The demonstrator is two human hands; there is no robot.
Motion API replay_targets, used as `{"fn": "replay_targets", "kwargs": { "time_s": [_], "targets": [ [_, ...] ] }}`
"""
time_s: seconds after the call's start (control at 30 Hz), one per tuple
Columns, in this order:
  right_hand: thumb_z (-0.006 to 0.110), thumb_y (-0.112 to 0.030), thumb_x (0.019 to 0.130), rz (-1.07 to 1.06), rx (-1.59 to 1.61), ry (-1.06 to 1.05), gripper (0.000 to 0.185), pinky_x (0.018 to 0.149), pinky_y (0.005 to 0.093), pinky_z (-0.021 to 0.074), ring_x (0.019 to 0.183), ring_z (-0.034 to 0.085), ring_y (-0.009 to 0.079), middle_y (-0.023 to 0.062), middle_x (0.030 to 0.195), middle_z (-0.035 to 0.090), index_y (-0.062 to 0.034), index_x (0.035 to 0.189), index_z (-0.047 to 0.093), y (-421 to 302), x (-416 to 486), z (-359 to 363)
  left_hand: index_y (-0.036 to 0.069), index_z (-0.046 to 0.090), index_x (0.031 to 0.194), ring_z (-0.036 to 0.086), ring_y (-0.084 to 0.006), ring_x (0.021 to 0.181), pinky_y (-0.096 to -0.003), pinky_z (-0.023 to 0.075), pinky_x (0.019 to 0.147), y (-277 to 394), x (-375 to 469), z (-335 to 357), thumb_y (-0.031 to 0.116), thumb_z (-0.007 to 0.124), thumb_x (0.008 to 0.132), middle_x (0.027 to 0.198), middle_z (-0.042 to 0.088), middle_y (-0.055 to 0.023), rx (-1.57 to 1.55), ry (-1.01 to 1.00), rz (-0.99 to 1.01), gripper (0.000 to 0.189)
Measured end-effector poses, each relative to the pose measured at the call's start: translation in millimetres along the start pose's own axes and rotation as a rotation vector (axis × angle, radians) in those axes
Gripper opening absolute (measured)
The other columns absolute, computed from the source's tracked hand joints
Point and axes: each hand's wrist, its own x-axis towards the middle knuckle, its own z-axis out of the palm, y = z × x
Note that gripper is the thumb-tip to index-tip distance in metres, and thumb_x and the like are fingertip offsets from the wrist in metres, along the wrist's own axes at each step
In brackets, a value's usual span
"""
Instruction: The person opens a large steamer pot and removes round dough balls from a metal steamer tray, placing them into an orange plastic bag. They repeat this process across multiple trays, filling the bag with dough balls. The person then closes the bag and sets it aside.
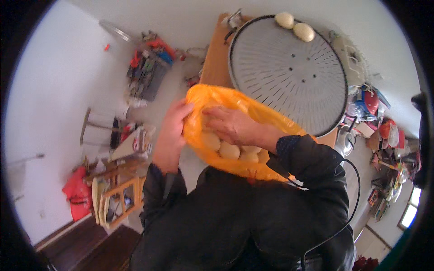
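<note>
An orange plastic bag [217,157] lies open in front of me, with several pale eggs [229,150] inside. At its left edge, my left hand [173,130] grips the plastic. My right hand [234,127] reaches into the mouth of the bag, over the eggs. Its fingertips are partly hidden, so I cannot tell whether they hold an egg. Beyond the bag sits a large round grey tray [271,71] with radial slots and a dark rim. Two pale eggs, a left one [284,20] and a right one [304,32], rest side by side at its far edge.
The tray stands on a wooden table [214,67]. A metal kettle [344,140] is to its right. A black cable [357,189] loops beside my right sleeve. Tools [149,71] lie on the floor at left, near a folding stool [96,127] and a red bag [78,193].
</note>
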Motion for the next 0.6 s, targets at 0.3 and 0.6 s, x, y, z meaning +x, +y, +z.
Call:
{"fn": "replay_targets", "kwargs": {
  "time_s": [0.3,0.6],
  "targets": [
    [0.079,-0.059,0.081,0.834,-0.775,0.554,0.079,0.099,0.0613,0.0492,0.133,0.051,0.0469,0.0287,0.149,0.048,-0.0129,0.142,0.059,213.9,10.1,-202.4,-0.005,0.057,0.136,0.072,-0.0227,0.109,-0.0366,0.0579,0.097,2.7,1.1,7.2,0.012,0.055,0.104,0.125,0.07,-0.014,-0.028,0.009,-0.011,0.036],
    [0.075,-0.079,0.071,1.302,-0.697,0.242,0.104,0.107,0.0704,0.0349,0.145,0.031,0.0537,0.0269,0.158,0.036,-0.0214,0.154,0.051,306.2,58.7,-242.5,-0.005,0.054,0.142,0.069,-0.0234,0.115,-0.0376,0.0561,0.101,6.1,2.8,15.7,0.011,0.054,0.104,0.131,0.068,-0.0144,-0.06,-0.011,-0.031,0.041]
  ]
}}
